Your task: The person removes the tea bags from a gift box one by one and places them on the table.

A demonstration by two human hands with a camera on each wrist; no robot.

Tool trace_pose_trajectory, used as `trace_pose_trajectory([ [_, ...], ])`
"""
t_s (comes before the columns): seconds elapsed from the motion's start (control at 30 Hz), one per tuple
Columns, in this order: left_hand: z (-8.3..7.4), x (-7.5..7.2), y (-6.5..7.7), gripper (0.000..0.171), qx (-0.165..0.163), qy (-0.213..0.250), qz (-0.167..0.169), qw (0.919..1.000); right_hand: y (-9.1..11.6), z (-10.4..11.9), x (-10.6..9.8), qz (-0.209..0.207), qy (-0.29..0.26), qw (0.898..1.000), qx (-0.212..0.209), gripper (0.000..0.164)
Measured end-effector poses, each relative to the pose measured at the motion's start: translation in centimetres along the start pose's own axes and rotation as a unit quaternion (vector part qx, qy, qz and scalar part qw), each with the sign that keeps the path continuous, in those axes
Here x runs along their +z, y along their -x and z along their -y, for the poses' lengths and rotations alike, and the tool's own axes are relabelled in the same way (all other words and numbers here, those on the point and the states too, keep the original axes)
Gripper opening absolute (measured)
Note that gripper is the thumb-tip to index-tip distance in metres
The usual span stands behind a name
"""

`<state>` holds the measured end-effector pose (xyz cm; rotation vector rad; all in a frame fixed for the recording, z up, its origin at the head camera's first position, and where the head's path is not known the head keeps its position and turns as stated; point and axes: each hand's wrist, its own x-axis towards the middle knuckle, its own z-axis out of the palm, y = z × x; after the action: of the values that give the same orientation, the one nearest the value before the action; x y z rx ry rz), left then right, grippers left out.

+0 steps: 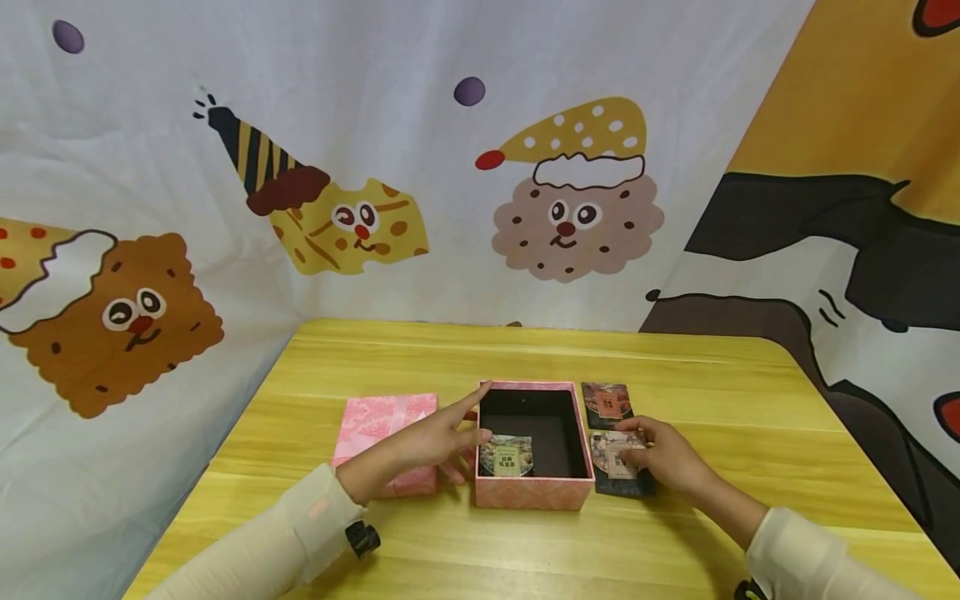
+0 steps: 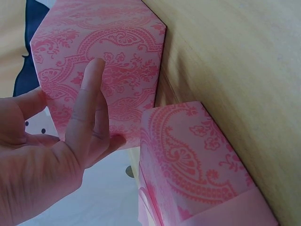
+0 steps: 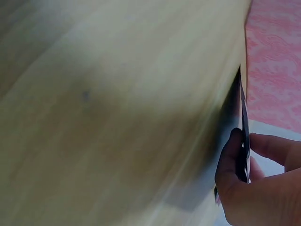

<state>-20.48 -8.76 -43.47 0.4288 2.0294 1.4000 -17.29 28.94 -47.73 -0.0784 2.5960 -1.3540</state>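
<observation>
An open pink patterned gift box (image 1: pixel 534 493) with a black inside stands on the table. Inside it, at the front left, lies a tea packet (image 1: pixel 510 461) with a pale green label. My left hand (image 1: pixel 442 437) holds the box's left wall, a digit over the rim and other fingers along the outside (image 2: pixel 101 117). To the right of the box, my right hand (image 1: pixel 667 454) pinches a dark packet (image 1: pixel 618 458) with a light label between thumb and fingers; the right wrist view shows this packet edge-on (image 3: pixel 244 122). Behind it lies another packet (image 1: pixel 606 404) with a reddish label.
A pink lid (image 1: pixel 375 421) with a ribbon sits left of the box, partly behind my left arm. The wood-grain table (image 1: pixel 420 350) ends at a cartoon-printed cloth (image 1: pixel 412 100) at the back.
</observation>
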Motion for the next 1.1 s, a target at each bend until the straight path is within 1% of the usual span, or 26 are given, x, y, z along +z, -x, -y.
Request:
trace_pose_trajectory([
  [0.07,0.0,0.0,0.0,0.082,-0.001,0.0,0.0,1.0,0.0,-0.2,0.2,-0.016,0.052,0.998,-0.012,0.04],
  [0.1,0.0,0.0,-0.1,0.082,-0.001,-0.001,-0.001,1.0,-0.1,-0.3,0.3,-0.024,0.08,0.996,-0.019,0.038],
  [0.2,0.0,0.1,-0.1,0.082,0.0,-0.001,0.0,1.0,0.0,-0.4,0.6,-0.045,0.138,0.989,-0.034,0.036],
  [0.33,0.0,0.1,-0.1,0.082,0.001,0.001,0.001,1.0,0.1,-0.5,0.9,-0.056,0.178,0.981,-0.062,0.034],
  [0.37,0.0,0.1,-0.1,0.082,0.001,0.001,0.001,1.0,0.2,-0.5,0.9,-0.061,0.192,0.977,-0.073,0.033],
  [0.47,0.0,0.1,-0.1,0.082,0.0,0.001,0.001,1.0,0.3,-0.7,1.1,-0.078,0.217,0.969,-0.083,0.03],
  [0.53,0.0,0.1,0.0,0.082,0.0,0.0,0.001,1.0,0.5,-0.7,1.2,-0.087,0.223,0.967,-0.082,0.029],
  [0.6,-0.1,0.1,0.0,0.082,0.001,-0.002,0.001,1.0,0.6,-0.7,1.2,-0.094,0.223,0.967,-0.078,0.028],
  [0.8,-0.2,0.2,0.1,0.08,0.004,0.002,0.0,1.0,0.6,-0.6,1.2,-0.087,0.21,0.97,-0.083,0.029],
  [0.9,-0.2,0.2,0.1,0.08,0.005,0.006,0.0,1.0,0.6,-0.4,1.1,-0.082,0.198,0.974,-0.074,0.033],
  [1.1,-0.2,0.2,0.1,0.081,0.006,0.007,-0.001,1.0,0.6,0.4,0.8,-0.071,0.14,0.986,-0.057,0.036],
])
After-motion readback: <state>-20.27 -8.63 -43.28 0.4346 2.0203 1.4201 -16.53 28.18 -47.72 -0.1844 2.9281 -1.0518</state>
